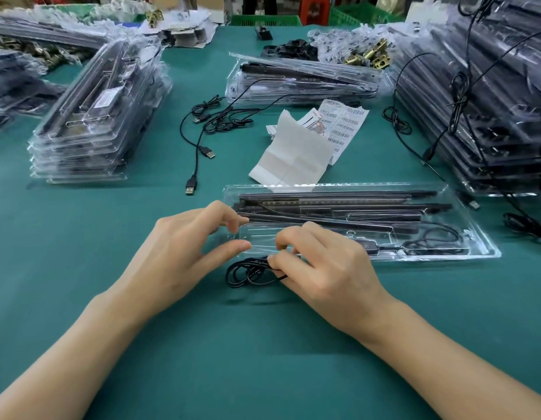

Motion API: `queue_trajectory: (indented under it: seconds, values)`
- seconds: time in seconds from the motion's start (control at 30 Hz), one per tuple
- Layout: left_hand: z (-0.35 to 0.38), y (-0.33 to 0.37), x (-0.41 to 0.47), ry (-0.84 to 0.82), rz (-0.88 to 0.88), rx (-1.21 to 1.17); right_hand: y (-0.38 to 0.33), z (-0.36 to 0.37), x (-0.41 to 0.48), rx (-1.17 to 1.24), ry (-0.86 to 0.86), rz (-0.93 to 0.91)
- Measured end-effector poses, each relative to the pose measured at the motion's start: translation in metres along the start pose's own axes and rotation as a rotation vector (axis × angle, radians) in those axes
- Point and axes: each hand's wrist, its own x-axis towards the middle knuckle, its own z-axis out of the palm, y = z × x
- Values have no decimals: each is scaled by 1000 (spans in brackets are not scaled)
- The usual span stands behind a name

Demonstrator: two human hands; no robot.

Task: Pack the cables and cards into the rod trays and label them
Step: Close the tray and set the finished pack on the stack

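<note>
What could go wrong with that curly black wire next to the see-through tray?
The coiled cable pinched in the right hand looks loosely bundled, so it might spring open before it reaches the clear tray. A loop could also poke over the tray's rim, so trays may not stack flat. The left hand at the tray's end might nudge it sideways.

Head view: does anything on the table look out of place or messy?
Yes. Loose USB cables sprawl uncoiled on the green mat between the stacks, and a curled backing sheet overlaps the far edge of the front tray. The coiled cable in the right hand lies outside it.
</note>
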Motion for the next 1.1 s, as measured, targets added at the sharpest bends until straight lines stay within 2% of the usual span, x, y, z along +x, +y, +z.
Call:
queue_trajectory:
  seconds: [0.3, 0.47, 0.67, 0.83, 1.1]
  values:
    - [5, 3, 1, 67, -69, -54, 0, 4, 1, 80, 39, 2]
    - [4, 2, 1, 49, -51, -18, 4, 3, 2, 182, 42, 100]
    - [3, 1, 0, 37, -30, 54, 2, 4, 3, 125, -1, 84]
    - [4, -1, -1, 47, -28, 15, 0, 2, 2, 106, -16, 79]
    - [2, 2, 1, 19, -48, -16, -1, -2, 1, 192, -71, 146]
